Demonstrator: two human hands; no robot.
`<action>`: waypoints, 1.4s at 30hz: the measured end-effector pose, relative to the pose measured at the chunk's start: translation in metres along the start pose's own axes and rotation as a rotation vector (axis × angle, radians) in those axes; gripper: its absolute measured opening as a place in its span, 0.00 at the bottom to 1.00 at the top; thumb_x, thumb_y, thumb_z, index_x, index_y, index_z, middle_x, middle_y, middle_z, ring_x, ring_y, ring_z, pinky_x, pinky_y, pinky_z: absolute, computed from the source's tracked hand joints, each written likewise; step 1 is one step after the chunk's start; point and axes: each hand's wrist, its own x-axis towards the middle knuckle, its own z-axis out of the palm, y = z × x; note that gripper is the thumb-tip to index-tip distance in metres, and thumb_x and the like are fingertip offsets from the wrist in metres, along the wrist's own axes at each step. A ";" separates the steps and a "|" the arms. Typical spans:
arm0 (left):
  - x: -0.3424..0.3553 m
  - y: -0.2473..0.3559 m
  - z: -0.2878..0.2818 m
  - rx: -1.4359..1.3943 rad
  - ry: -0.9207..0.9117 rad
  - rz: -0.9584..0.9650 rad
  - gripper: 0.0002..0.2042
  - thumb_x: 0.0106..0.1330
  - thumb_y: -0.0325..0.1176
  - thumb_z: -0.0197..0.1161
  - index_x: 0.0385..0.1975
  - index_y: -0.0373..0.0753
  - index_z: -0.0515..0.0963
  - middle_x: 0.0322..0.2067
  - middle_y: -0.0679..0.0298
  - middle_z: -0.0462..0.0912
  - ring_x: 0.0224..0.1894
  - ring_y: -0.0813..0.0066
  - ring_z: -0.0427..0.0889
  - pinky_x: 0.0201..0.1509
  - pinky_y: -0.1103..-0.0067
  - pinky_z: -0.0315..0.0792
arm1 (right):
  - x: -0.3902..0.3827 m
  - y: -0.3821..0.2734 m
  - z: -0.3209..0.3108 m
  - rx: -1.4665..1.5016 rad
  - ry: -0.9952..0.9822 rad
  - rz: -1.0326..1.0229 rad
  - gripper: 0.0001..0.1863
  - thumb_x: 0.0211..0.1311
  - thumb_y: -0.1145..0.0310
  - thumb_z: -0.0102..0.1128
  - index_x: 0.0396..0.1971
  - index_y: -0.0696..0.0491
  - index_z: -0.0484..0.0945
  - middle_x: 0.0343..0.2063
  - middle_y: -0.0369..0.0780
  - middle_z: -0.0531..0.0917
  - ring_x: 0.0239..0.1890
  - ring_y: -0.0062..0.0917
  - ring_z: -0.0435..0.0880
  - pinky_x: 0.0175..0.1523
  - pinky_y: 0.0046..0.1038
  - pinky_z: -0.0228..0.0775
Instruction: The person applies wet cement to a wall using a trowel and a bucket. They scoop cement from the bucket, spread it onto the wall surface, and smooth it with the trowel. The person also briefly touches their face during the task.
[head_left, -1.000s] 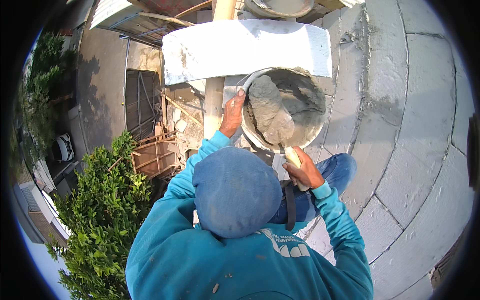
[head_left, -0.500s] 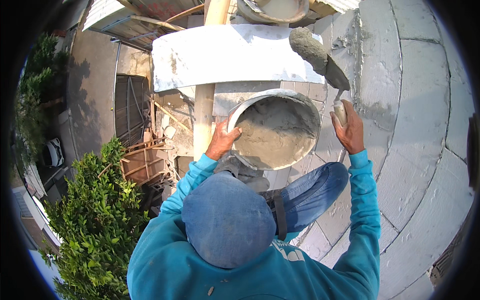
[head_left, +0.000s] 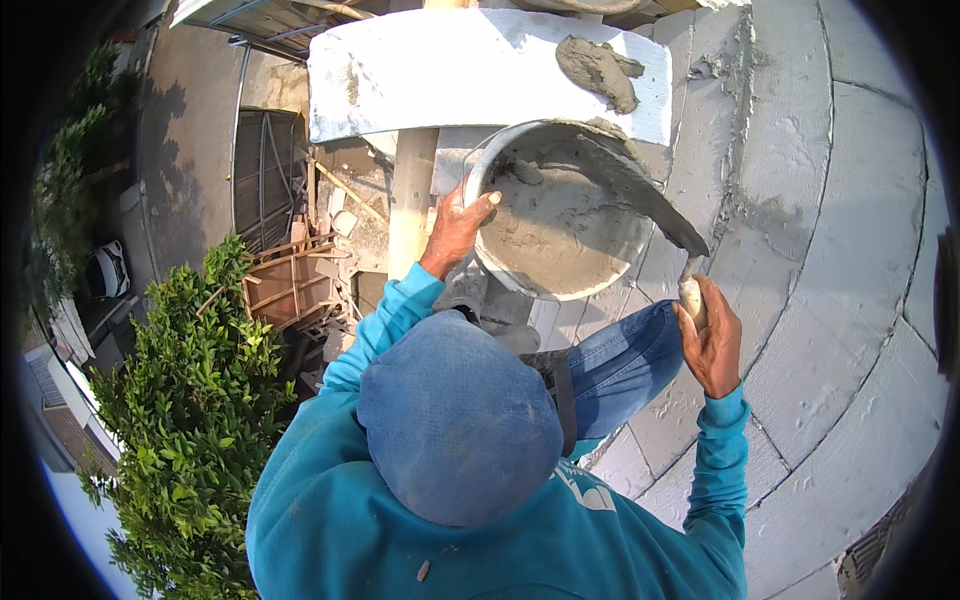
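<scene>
My left hand grips the near-left rim of a round bucket, its thumb over the edge. Grey wet mortar fills much of the bucket, which leans toward me. In my right hand is the pale handle of a trowel. Its mortar-smeared blade reaches across the bucket's right rim, pointing away to the left. Just beyond the bucket lies a long white block with a lump of mortar on its right part.
Large grey panels with open joints run along the right. A wooden post passes under the white block. To the left, the drop shows a yard, wooden debris and a leafy tree. Another container's rim shows at the top.
The mortar carried on the trowel now lies on the white block. My right hand has drawn the trowel back toward me, over the bucket's rim. My left hand stays on the bucket.
</scene>
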 end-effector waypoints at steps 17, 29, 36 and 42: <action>-0.015 0.029 0.038 0.214 -0.033 0.393 0.44 0.65 0.71 0.39 0.66 0.34 0.60 0.55 0.51 0.72 0.59 0.64 0.67 0.63 0.69 0.61 | -0.005 -0.004 0.086 0.790 -0.798 0.398 0.14 0.62 0.70 0.59 0.44 0.55 0.68 0.16 0.35 0.72 0.11 0.18 0.71 0.16 0.23 0.62; -0.005 -0.003 -0.006 0.154 -0.090 -0.136 0.24 0.63 0.50 0.61 0.44 0.31 0.75 0.34 0.63 0.77 0.38 0.76 0.72 0.43 0.75 0.69 | 0.015 -0.001 0.002 0.696 -0.359 0.210 0.14 0.59 0.67 0.64 0.39 0.56 0.71 0.18 0.32 0.71 0.15 0.15 0.70 0.21 0.21 0.62; -0.009 0.029 -0.008 0.265 -0.171 -0.365 0.16 0.56 0.30 0.57 0.44 0.31 0.72 0.33 0.63 0.76 0.33 0.75 0.72 0.35 0.77 0.70 | 0.124 0.002 0.013 0.087 0.232 -0.279 0.21 0.55 0.68 0.65 0.48 0.56 0.74 0.38 0.49 0.82 0.38 0.41 0.84 0.41 0.35 0.75; -0.037 0.009 -0.008 -0.010 0.085 -0.318 0.10 0.55 0.33 0.58 0.31 0.31 0.75 0.20 0.64 0.73 0.22 0.75 0.70 0.28 0.74 0.66 | 0.174 0.022 0.024 -0.203 0.217 -0.394 0.21 0.55 0.68 0.66 0.50 0.51 0.74 0.41 0.44 0.80 0.38 0.43 0.81 0.41 0.37 0.73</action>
